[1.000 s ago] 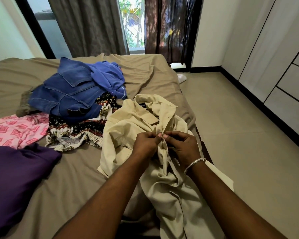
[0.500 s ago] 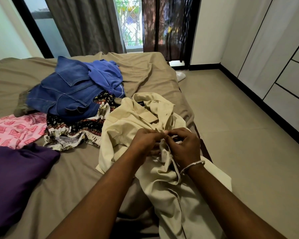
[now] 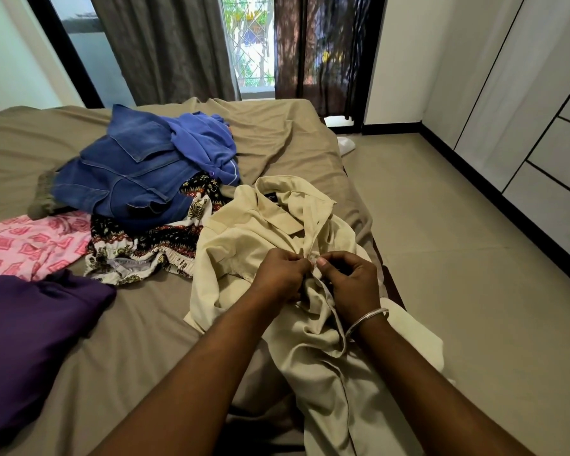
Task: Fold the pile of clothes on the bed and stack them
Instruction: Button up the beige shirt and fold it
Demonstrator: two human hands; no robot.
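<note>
Where tan bed (image 3: 139,327) meets tiled floor (image 3: 474,291), both hands (image 3: 316,274) together, pinching the beige shirt (image 3: 244,238).

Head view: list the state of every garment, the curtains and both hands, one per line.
Beige shirt: unfolded, crumpled, front edges pinched together.
Left hand: pinches the shirt's front edge.
Right hand: pinches the facing edge.
Denim garment: unfolded, atop the pile.
Blue top: crumpled on the denim.
Patterned garment: bunched.
Pink garment: spread loosely.
Purple garment: folded.
Curtains: parted.
</note>
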